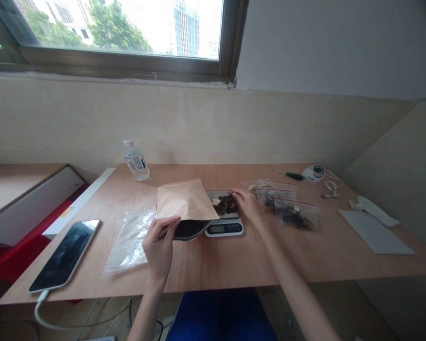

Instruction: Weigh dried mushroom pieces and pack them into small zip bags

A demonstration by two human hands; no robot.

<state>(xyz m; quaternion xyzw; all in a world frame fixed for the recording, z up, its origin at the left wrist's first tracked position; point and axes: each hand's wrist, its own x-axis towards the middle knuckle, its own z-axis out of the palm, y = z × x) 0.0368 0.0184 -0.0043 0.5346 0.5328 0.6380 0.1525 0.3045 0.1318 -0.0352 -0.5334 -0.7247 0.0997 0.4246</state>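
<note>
My left hand [159, 244] pinches the edge of a brown paper pouch [184, 200], whose dark opening faces me and the right. Just right of the pouch, a small white digital scale [224, 228] bears a pile of dark dried pieces [226, 203], with a paler piece among them. My right hand [246, 201] is at the pile's right edge, fingertips pressed together near the top; what they hold, if anything, is too small to name. Zip bags with red seals [295, 213] lie right of the scale, holding dark pieces.
A clear plastic bag [129, 244] and a phone [66, 255] on a cable lie left. A bottle [137, 162] stands at the back. Rightward are a green screwdriver [294, 175], a white camera [314, 173], a white cable [332, 188] and a white sheet [376, 232].
</note>
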